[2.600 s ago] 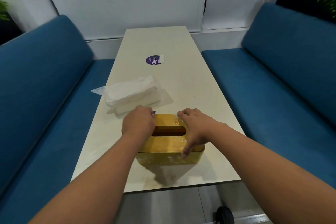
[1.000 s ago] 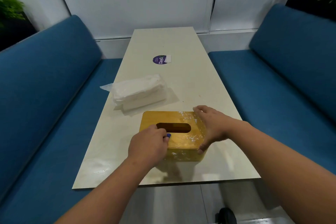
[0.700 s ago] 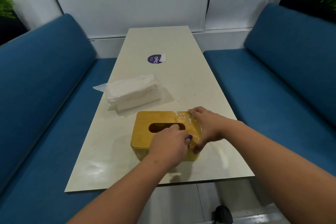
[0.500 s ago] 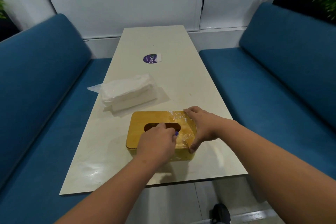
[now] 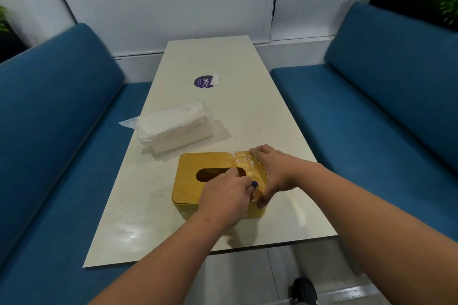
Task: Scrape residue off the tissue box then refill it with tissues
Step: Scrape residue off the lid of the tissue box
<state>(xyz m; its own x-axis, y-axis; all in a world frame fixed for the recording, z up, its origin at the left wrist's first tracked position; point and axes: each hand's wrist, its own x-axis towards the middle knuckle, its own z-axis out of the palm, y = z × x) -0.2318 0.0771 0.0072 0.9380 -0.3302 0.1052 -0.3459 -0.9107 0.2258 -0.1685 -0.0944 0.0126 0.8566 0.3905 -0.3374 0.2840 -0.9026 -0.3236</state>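
Note:
A gold tissue box (image 5: 190, 181) with an oval slot lies flat near the table's front edge. White flecks of residue (image 5: 241, 159) dot its right end. My left hand (image 5: 224, 199) is closed around a small blue-tipped scraper (image 5: 254, 183), whose tip rests on the lid just right of the slot. My right hand (image 5: 275, 172) clamps the box's right end, thumb down the front side. A pack of white tissues (image 5: 173, 129) in clear wrap lies behind the box to the left.
A round purple sticker (image 5: 203, 81) with a white tab sits mid-table on the cream table (image 5: 247, 111). Blue sofas (image 5: 49, 131) flank both long sides. Plants stand at the top corners. A dark shoe (image 5: 303, 290) shows on the floor below.
My left hand with the scraper has moved from the lid's left end to its right end, then stroked back and forth there. My right hand has kept its hold on the box.

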